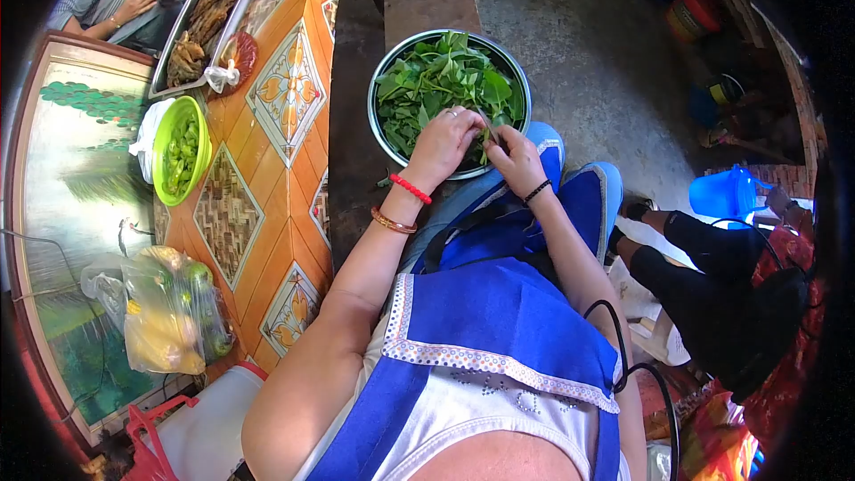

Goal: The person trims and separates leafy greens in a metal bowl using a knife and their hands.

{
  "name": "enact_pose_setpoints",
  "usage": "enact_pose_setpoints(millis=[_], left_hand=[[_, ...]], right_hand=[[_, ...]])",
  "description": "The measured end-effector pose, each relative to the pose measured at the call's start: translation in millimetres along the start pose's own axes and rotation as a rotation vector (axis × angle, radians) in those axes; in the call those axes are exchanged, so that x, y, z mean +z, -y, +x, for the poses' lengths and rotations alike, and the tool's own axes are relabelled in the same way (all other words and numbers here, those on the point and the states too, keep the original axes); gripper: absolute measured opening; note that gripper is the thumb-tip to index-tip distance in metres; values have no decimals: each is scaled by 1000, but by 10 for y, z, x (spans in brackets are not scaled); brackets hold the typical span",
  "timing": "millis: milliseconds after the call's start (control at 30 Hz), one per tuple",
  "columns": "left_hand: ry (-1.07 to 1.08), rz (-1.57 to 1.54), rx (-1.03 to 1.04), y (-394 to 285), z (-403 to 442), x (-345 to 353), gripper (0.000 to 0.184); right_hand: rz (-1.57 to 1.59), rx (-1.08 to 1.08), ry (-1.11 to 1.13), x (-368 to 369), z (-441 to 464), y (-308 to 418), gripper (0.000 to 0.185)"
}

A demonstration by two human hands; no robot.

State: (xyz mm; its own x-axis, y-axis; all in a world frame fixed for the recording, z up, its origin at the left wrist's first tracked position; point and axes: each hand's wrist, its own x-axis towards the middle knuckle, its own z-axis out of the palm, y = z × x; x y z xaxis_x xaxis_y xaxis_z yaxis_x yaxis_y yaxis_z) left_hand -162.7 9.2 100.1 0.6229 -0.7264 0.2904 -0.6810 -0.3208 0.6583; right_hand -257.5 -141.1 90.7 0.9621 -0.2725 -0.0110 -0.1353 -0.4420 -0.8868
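Observation:
A round metal basin (378, 121) full of leafy greens (443, 71) sits in front of my knees. Over its near edge, my left hand (448, 137) has its fingertips pinched together on a bit of green stem, mostly hidden by the fingers. Close beside it, my right hand (517, 160) is closed on what looks like a small knife (489, 127), its thin blade pointing up toward the left fingertips. The two hands nearly touch. Loose leaves lie beneath and around them.
On the tiled table (276, 205) at left are a green bowl (203, 138) of cut green vegetables, a metal tray (249, 0) of brown food, and bagged produce (165, 312). Another person's hand (138, 3) rests beyond. At right are a blue bucket (723, 192) and a person's legs (686, 258).

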Motion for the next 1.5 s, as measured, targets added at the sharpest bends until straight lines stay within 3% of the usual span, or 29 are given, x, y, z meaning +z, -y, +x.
enact_pose_setpoints(millis=[367, 467, 533, 700, 767, 800, 1100, 1200, 1300, 1367, 1500], left_hand=[[-182, 56, -137, 227, 70, 29, 7], [-187, 40, -115, 256, 89, -38, 10], [-349, 127, 0, 212, 86, -36, 16], [-183, -178, -211, -24, 69, -48, 17], [24, -637, -375, -191, 64, -22, 20], [61, -677, -339, -211, 57, 20, 22], [10, -613, -363, -108, -42, 208, 27], [-37, -669, -453, -47, -98, 256, 27], [-114, -539, -452, 25, -160, 297, 29], [-154, -478, -442, 42, -195, 290, 27], [-231, -429, -454, 158, -279, 380, 26]], right_hand=[[78, -15, 140, 1, -70, 169, 23], [366, 70, 17, 53, 18, -5, 15], [478, 236, 3, -34, 41, -24, 14], [630, 276, -61, -48, 57, -122, 14], [602, 273, -78, -53, 44, -95, 15], [603, 271, -81, -51, 49, -94, 15], [440, 261, -65, -9, 40, -125, 22], [298, 183, -92, 41, 51, -137, 33], [152, 291, -94, 108, 65, -240, 43], [-21, 87, -177, 125, 48, -231, 45], [-169, -74, -157, 113, 42, -205, 43]])
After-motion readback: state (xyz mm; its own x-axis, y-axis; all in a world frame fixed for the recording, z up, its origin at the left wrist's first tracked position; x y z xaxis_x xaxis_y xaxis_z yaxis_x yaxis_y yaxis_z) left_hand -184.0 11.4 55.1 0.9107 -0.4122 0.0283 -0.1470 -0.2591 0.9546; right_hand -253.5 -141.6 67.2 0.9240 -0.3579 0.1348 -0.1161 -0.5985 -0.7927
